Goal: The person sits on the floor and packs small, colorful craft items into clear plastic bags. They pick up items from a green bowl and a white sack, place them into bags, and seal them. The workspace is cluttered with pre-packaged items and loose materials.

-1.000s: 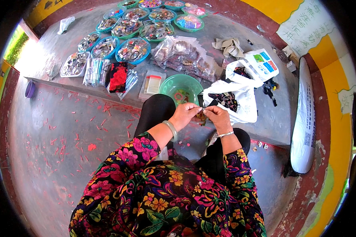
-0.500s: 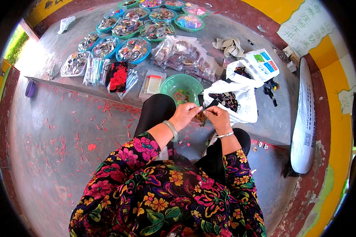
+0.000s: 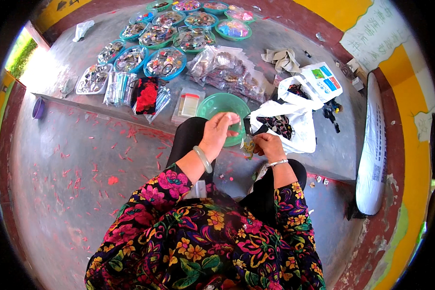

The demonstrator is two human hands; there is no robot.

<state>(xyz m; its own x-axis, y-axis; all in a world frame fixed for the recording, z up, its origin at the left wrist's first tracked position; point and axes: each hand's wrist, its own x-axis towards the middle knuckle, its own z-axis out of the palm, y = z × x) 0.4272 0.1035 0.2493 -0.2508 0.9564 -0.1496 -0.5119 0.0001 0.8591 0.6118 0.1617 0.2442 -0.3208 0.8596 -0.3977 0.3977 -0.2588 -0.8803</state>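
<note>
Over the near side of a green plastic basin (image 3: 209, 107), my left hand (image 3: 216, 133) is raised, thumb and fingers curled toward each other. A thin pale item seems to be at its fingertips, too small to name. To the right and slightly nearer, my right hand (image 3: 270, 146) is closed in a pinch. A small yellow-brown dangling bunch (image 3: 249, 147) hangs by its fingertips. Just beyond that hand, a white plastic bag (image 3: 299, 126) stands open with dark, patterned small items (image 3: 278, 125) inside. My left hand hides the basin's contents.
Blue and green basins of small goods, such as a blue basin (image 3: 165, 76), cover the raised ledge. Clear packets (image 3: 227, 72), a red-and-black pouch (image 3: 146, 95) and a white printed bag (image 3: 324, 82) lie nearer. A long silvery package (image 3: 370, 154) leans right. Red scraps litter the floor.
My hands were together, pinching something between them. Now my left hand has moved left and up over the basin, while my right hand has lowered slightly and the dangling bunch shows more.
</note>
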